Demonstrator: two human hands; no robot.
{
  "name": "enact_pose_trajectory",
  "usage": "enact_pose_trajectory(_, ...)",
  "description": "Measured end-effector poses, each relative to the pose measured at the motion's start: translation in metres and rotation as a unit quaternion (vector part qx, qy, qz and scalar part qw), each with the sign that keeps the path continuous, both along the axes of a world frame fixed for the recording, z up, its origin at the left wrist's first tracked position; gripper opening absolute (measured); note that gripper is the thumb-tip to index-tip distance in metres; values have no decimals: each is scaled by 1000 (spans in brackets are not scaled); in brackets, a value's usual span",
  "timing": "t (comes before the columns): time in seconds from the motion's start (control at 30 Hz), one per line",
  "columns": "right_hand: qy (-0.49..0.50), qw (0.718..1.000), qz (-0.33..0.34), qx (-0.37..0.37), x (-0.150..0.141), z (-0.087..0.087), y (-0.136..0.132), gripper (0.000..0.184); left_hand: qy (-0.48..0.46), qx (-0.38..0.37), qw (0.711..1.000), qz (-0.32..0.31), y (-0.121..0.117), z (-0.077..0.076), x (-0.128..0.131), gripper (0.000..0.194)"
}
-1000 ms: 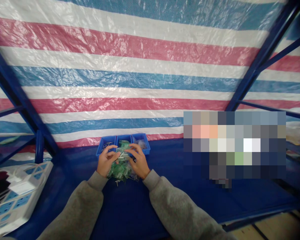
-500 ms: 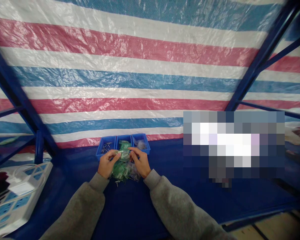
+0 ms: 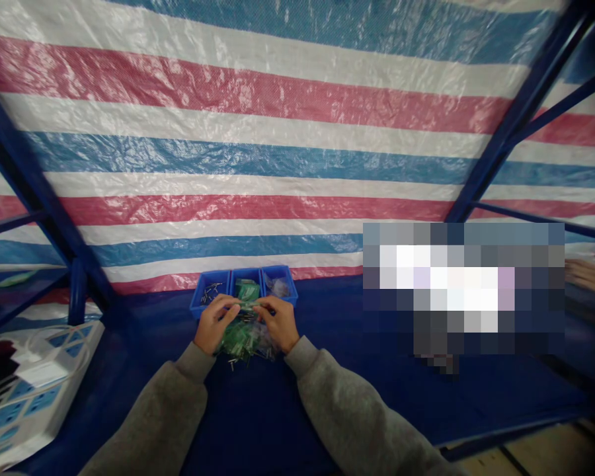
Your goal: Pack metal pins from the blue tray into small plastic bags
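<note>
My left hand (image 3: 215, 324) and my right hand (image 3: 278, 324) sit close together just in front of a blue three-compartment plastic tray (image 3: 213, 311). Their fingertips meet over a heap of small green-and-metal pieces (image 3: 240, 344), pinching a thin green piece (image 3: 246, 307) between them. The heap lies on the blue cover below the tray. Short metal pins (image 3: 211, 293) fill the tray's left compartment, green pieces (image 3: 246, 289) the middle one, and a clear plastic bag (image 3: 278, 287) the right one. Grey sleeves cover both forearms.
A white power strip (image 3: 32, 390) with cables lies at the left of the blue table cover (image 3: 377, 390). Blue steel shelf posts (image 3: 44, 205) and a striped tarp (image 3: 228, 165) stand behind. A pixelated patch (image 3: 463, 287) hides the right side. Another person's hand (image 3: 590, 276) shows at the far right edge.
My hands have moved closer together, with the fingertips now meeting over the heap. The other person's hand at the right edge has shifted slightly down.
</note>
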State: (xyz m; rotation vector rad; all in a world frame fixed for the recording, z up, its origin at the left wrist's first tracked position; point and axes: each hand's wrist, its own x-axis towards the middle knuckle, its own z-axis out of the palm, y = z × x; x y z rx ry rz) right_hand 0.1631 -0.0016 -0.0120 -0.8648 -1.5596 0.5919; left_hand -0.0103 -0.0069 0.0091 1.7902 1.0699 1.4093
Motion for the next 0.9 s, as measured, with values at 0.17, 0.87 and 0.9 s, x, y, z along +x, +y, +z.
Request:
enact_pose_trajectory(0.17,78,994,40,-71,-2,3,-1,23,25,4,1000,16,3,-3,0,20)
enact_pose_trajectory(0.87,-53,996,-37,66,2,5,-3,9,80,29,996,36,0,-1,0,31)
enact_pose_trajectory(0.9,-54,996,-37,64,2,4,-2,10,105,37,993,41,0,-2,0,28)
